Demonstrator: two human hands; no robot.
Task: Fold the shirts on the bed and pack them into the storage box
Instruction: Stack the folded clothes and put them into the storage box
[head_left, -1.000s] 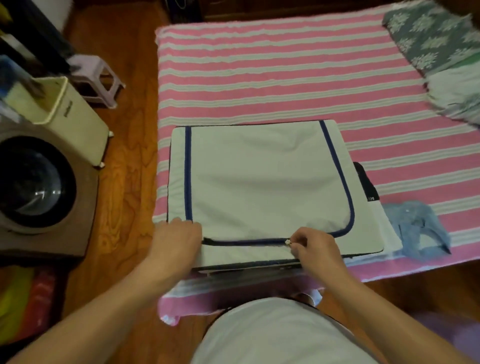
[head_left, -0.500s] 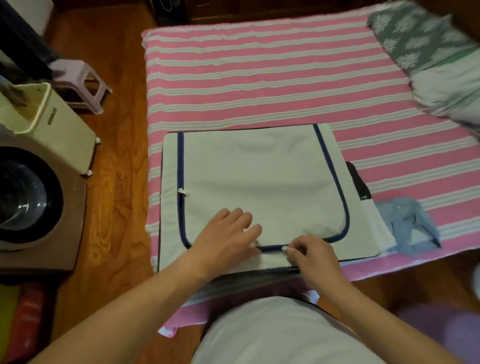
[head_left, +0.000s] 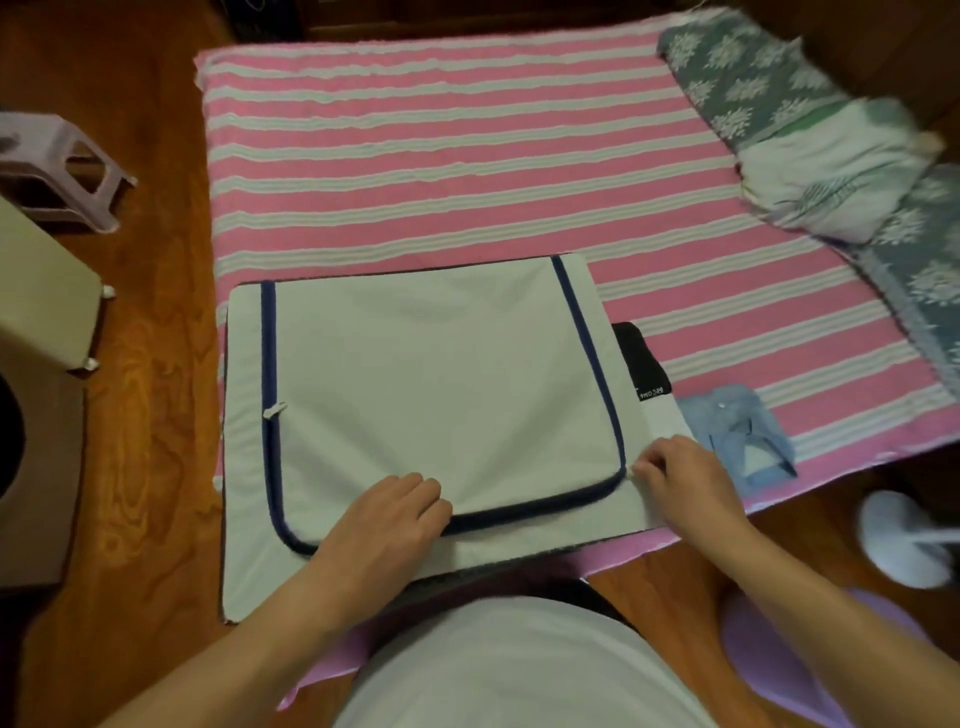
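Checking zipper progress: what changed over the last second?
Right hand pulled the zipper pull rightward along the front edge of the storage box to its right corner, still pinching it. Left hand moved from the left corner to the front middle, pressing the lid. The blue shirt stayed put.

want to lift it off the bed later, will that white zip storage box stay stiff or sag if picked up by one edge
Probably sags: the storage box lies flat like fabric, its lid dimpling under the left hand. Likely light, too. The right hand pinches at its zipper corner.
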